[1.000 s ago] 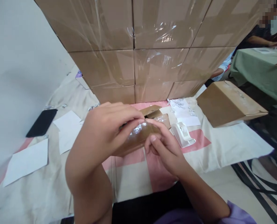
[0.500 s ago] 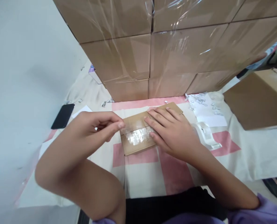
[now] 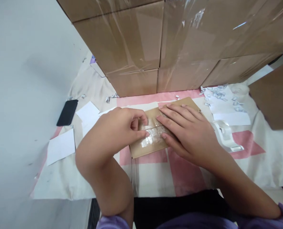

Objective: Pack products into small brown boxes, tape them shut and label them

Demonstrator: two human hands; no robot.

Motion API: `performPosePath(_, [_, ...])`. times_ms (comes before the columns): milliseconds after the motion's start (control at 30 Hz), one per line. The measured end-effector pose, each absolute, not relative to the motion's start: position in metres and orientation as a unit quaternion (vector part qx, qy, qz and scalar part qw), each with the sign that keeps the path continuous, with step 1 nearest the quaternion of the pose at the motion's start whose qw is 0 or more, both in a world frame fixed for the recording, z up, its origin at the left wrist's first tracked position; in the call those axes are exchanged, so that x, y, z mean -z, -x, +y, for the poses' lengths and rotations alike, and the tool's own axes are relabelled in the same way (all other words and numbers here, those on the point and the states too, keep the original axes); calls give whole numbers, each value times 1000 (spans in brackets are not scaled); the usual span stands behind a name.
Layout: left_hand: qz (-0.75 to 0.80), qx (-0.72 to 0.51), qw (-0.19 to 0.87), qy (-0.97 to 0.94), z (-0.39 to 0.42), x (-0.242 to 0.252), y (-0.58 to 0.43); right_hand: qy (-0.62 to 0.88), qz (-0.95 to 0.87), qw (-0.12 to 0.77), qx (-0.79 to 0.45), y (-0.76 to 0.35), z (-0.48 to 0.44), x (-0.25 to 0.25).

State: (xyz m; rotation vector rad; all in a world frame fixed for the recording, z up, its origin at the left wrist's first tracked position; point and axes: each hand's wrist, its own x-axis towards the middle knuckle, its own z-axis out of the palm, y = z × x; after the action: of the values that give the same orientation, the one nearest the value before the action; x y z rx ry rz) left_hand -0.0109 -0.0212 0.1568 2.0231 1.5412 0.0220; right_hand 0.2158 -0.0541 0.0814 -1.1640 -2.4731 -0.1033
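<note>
A flat brown cardboard box [image 3: 141, 150] lies slightly turned on the cloth, with strips of shiny clear tape [image 3: 152, 136] across its middle seam. My left hand [image 3: 122, 125] is over the box's left part. Its thumb and index finger are apart, their tips on or just above the tape, while the other fingers curl inward. Spread flat, my right hand [image 3: 189, 133] presses on the right part of the box and holds nothing. Just right of that hand stands a white tape dispenser [image 3: 227, 136], partly hidden behind it.
Behind the box rises a stack of plastic-wrapped cartons [image 3: 134, 47]. A black phone [image 3: 67, 113] and white papers [image 3: 61, 147] lie at left. A sheet with small cut pieces [image 3: 227, 109] is at right, near another carton [image 3: 274, 95]. A wall [image 3: 24, 95] bounds the left side.
My left hand has moved right from the box's left edge onto the tape, and its thumb and index finger have parted. My right hand stays flat on the box. The view has shifted slightly.
</note>
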Motion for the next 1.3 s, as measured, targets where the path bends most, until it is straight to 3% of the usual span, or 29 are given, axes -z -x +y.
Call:
performPosePath(167, [600,-43,238,-762,-21,-152,12,414,-884,213,26,-217,-54,-81])
performPosePath(500, [565,-66,307,-763,7,-136,22,429,-876,216,30,-214,-55,-81])
performPosePath(733, [525,-99,283,-797,14,-124,36,465,-854,230,39,-208,-56,-79])
performPosePath(1000, [456,-54,354,-815,28,-107,30,406,-837,367,-15,-252,-56,-86])
performPosePath(1133, [510,-57,356,-781,26,-115,23,554,-700,451,6,-352,-16,-76])
performPosePath(1300, [551,-68,360,-750,18,-128,9,762,-521,384,-25,-457,35,-21])
